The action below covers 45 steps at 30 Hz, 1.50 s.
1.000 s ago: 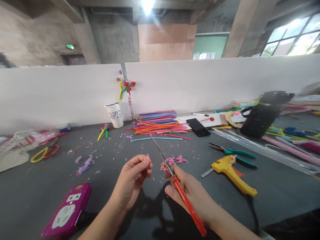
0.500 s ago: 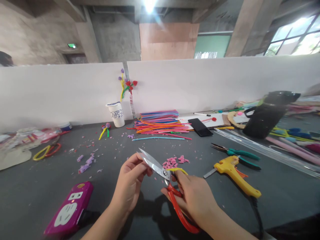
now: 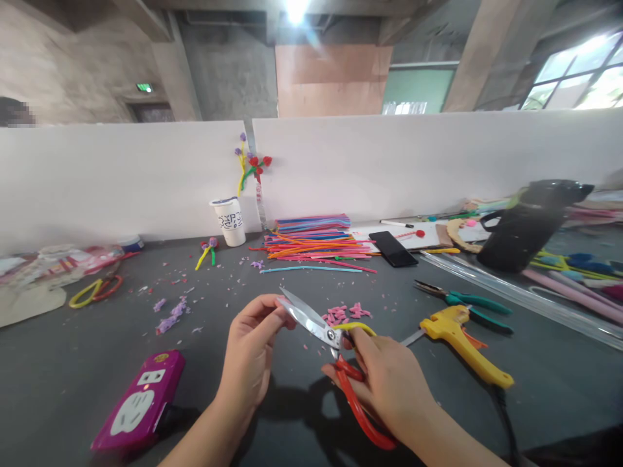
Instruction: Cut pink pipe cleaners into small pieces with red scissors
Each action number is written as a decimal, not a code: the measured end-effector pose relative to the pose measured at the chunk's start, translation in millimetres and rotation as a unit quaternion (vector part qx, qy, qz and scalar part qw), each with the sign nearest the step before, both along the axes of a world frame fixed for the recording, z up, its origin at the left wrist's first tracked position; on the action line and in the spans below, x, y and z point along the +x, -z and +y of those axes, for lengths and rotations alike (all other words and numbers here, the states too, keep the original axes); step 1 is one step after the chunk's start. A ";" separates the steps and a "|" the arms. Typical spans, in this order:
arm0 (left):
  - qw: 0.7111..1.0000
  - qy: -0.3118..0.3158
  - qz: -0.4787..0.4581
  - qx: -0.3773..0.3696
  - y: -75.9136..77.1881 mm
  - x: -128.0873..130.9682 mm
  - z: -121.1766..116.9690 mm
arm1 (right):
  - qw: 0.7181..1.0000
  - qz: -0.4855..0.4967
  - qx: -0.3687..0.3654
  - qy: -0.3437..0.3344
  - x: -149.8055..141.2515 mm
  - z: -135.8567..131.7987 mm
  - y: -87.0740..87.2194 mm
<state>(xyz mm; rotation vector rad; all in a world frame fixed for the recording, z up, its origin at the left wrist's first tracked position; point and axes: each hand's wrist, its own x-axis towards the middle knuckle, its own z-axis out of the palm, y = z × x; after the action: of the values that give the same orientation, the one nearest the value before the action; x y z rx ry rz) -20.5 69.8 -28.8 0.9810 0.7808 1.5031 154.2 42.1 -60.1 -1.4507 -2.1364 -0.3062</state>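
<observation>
My right hand (image 3: 389, 376) is closed around the scissors (image 3: 311, 322), which have silver blades and a red handle. Beside their pivot shows a curved yellow piece (image 3: 360, 326); whether it is the second handle I cannot tell. The blades point up and left, slightly parted at the tips. At those tips my left hand (image 3: 253, 337) pinches with thumb and forefinger; a small pinkish bit seems to show there, too small to name. Behind the blades lies a heap of short pink cut pieces (image 3: 343, 314) on the dark table (image 3: 214, 376).
Colourful pipe cleaners (image 3: 311, 243) lie in a pile at the back, near a white cup (image 3: 228, 224) and a phone (image 3: 393, 249). Pliers (image 3: 472, 305), a yellow glue gun (image 3: 464, 350) and a black jug (image 3: 528, 227) stand right. A purple power strip (image 3: 141, 402) lies left.
The scissors and my right hand have shifted slightly right, away from my left fingertips. The left hand keeps its pinch. The whole view has moved a little.
</observation>
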 end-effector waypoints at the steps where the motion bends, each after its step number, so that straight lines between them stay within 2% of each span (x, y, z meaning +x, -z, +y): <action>1: 1.000 -0.004 0.003 0.004 0.0 0.1 -0.1 | 1.000 -0.003 0.000 -0.001 0.4 -0.2 0.1; 15: 0.999 -0.005 0.033 0.034 3.9 0.2 0.9 | 1.000 -0.016 -0.010 0.003 1.4 -1.2 0.2; 29: 0.999 -0.008 0.030 0.038 5.8 0.7 2.8 | 1.000 -0.011 0.009 -0.005 1.5 -1.9 -0.9; 35: 0.998 -0.005 0.036 0.041 1.2 0.8 -0.1 | 0.993 0.087 -0.083 0.000 0.8 -0.7 -3.2; 41: 0.999 0.004 0.033 0.016 2.5 1.0 0.1 | 0.988 0.075 -0.137 0.011 0.5 0.2 -4.3; 43: 1.000 0.004 0.030 0.005 3.2 0.8 1.2 | 0.990 0.058 -0.132 0.009 0.8 -0.5 -3.2; 45: 0.999 -0.004 0.032 -0.007 3.9 0.5 2.2 | 0.995 0.033 -0.090 0.002 1.4 -0.7 -1.5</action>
<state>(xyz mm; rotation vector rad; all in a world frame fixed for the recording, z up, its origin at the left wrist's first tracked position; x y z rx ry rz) -20.0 72.0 -32.7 1.0210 0.8409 1.4772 155.7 41.4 -58.6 -1.5418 -2.1531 -0.0658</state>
